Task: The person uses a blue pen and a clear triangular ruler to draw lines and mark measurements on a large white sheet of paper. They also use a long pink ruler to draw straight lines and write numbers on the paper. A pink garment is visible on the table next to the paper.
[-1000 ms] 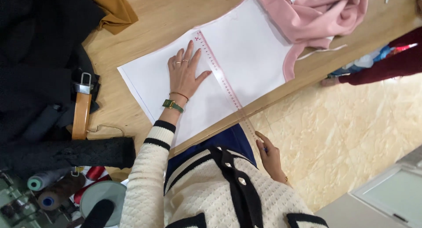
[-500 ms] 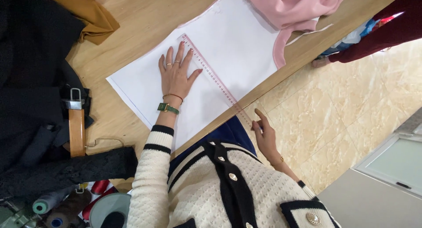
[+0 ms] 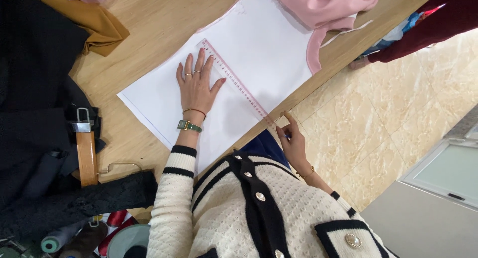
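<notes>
The left hand (image 3: 195, 86) is laid flat, fingers spread, on the white paper (image 3: 259, 49), touching the clear ruler (image 3: 234, 81). The right hand (image 3: 293, 141), at the paper's near edge, is closed on a pen (image 3: 286, 135).

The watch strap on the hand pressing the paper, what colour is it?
Green, on the watch strap at the left hand's wrist; the head view shows it.

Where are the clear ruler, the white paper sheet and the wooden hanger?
clear ruler (image 3: 234, 81), head view, middle of its length.
white paper sheet (image 3: 269, 49), head view, bare part.
wooden hanger (image 3: 87, 157), head view, its wooden bar.
</notes>
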